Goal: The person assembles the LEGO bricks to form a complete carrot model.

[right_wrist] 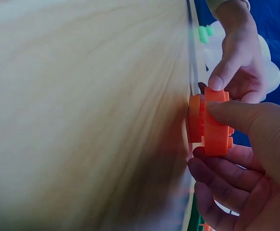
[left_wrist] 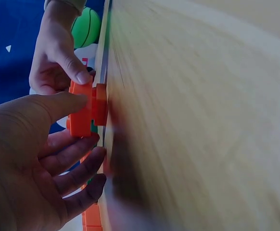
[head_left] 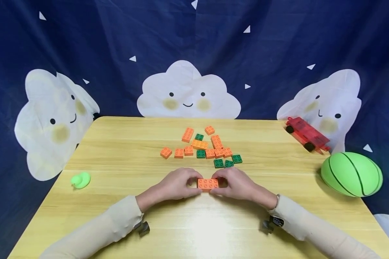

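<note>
Orange upper brick (head_left: 208, 183) is held studs up, its long axis laid from nine to three o'clock in the head view. Its nine o'clock end is pinched by the left hand (head_left: 179, 184), its three o'clock end by the right hand (head_left: 236, 183), so neither is nearer. On each, thumb and forefinger are closed on the brick; the remaining fingers are kept loosely bent. Directly beneath, a lower orange brick (left_wrist: 101, 103) is shown by both wrist views, close to the tabletop (head_left: 126, 144). A narrow gap is left between the two; whether the studs are engaged cannot be told. Loose orange and green bricks (head_left: 201, 154) are spread towards twelve o'clock.
</note>
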A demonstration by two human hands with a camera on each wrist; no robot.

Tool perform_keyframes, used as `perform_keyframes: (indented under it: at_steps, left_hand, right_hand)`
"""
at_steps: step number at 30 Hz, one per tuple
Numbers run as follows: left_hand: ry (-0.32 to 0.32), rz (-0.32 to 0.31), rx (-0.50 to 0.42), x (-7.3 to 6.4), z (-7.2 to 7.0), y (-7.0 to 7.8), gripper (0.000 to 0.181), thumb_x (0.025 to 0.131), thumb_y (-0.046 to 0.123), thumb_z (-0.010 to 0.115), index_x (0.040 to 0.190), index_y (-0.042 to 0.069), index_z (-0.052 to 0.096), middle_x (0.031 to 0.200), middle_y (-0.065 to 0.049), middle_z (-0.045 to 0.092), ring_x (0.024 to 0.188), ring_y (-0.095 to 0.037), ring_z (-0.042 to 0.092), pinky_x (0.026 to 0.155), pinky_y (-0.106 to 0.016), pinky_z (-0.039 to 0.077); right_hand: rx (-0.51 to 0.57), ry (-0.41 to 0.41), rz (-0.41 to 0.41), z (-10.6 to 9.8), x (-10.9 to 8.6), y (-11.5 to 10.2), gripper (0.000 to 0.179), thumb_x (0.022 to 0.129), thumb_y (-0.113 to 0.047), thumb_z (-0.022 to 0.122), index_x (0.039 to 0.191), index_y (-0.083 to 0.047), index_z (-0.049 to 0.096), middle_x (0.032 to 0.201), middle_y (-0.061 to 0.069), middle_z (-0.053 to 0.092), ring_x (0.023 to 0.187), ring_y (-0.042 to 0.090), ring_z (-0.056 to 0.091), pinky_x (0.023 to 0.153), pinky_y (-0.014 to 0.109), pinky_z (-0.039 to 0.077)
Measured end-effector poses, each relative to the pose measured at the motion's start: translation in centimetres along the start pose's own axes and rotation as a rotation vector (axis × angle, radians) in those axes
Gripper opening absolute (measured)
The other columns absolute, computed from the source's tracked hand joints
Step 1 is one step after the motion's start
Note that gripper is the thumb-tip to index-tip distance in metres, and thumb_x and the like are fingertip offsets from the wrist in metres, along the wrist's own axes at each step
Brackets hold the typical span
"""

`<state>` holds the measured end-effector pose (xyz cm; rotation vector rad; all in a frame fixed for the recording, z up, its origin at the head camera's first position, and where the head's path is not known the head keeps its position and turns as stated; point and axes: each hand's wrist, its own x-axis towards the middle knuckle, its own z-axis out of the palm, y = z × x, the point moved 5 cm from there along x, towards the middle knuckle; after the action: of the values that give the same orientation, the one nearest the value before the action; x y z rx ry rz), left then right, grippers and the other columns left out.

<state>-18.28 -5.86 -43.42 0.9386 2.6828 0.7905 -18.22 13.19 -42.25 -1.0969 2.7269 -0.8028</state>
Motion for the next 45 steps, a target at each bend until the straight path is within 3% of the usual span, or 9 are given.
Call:
perform_keyframes:
  at_steps: [8, 23, 34, 40, 42, 45]
  left_hand:
    - [0.015, -0.024, 0.032, 0.8, -0.4, -0.2, 0.035, 0.087, 0.036, 0.081, 0.118, 0.019, 0.075, 0.098, 0.008, 0.071, 0.081, -0.01, 0.058, 0.072, -0.026, 0.049]
    - [0.023, -0.03, 0.053, 1.1, -0.6, -0.5, 0.035, 0.085, 0.037, 0.083, 0.113, 0.018, 0.077, 0.107, 0.004, 0.075, 0.084, -0.011, 0.058, 0.071, -0.027, 0.048]
    - [0.031, -0.035, 0.1, 1.2, -0.2, -0.7, 0.039, 0.087, 0.038, 0.081, 0.12, 0.018, 0.074, 0.118, 0.002, 0.074, 0.105, -0.015, 0.068, 0.09, -0.036, 0.057]
    - [0.028, -0.006, 0.159, 1.8, -0.8, -0.5, 0.046, 0.088, 0.041, 0.081, 0.124, 0.015, 0.072, 0.123, -0.002, 0.074, 0.113, -0.02, 0.069, 0.097, -0.039, 0.057]
    - [0.012, -0.005, 0.138, 2.0, -1.4, -0.6, 0.055, 0.086, 0.047, 0.081, 0.129, 0.014, 0.07, 0.124, -0.002, 0.073, 0.113, -0.021, 0.069, 0.097, -0.04, 0.056]
    - [-0.023, -0.025, -0.004, 2.3, -2.7, -1.3, 0.063, 0.086, 0.051, 0.08, 0.136, 0.015, 0.066, 0.126, -0.002, 0.071, 0.112, -0.021, 0.067, 0.096, -0.04, 0.056]
  right_hand:
    - [-0.02, -0.003, -0.054, -0.3, 1.4, 0.3, 0.024, 0.085, -0.031, 0.085, 0.103, -0.017, 0.077, 0.088, -0.008, 0.072, 0.07, 0.011, 0.057, 0.062, 0.018, 0.042]
    - [-0.034, -0.044, -0.068, 0.0, 2.3, 0.7, 0.026, 0.085, -0.034, 0.085, 0.103, -0.017, 0.08, 0.085, -0.009, 0.069, 0.069, 0.01, 0.054, 0.062, 0.018, 0.039]
    - [-0.012, -0.021, -0.033, 0.2, 2.2, 0.9, 0.025, 0.086, -0.032, 0.084, 0.103, -0.016, 0.077, 0.088, -0.007, 0.071, 0.071, 0.009, 0.054, 0.062, 0.018, 0.04]
    - [-0.05, 0.029, -0.027, 0.1, 2.2, 0.9, 0.031, 0.086, -0.034, 0.084, 0.11, -0.017, 0.075, 0.094, -0.006, 0.071, 0.074, 0.008, 0.054, 0.063, 0.019, 0.041]
    - [-0.062, 0.044, -0.028, 0.1, 2.2, 0.8, 0.033, 0.087, -0.035, 0.083, 0.113, -0.017, 0.074, 0.098, -0.006, 0.073, 0.076, 0.008, 0.055, 0.065, 0.019, 0.043]
    - [-0.054, 0.051, -0.024, 0.1, 2.2, 0.8, 0.031, 0.088, -0.033, 0.083, 0.113, -0.016, 0.075, 0.099, -0.005, 0.073, 0.078, 0.007, 0.056, 0.067, 0.019, 0.044]
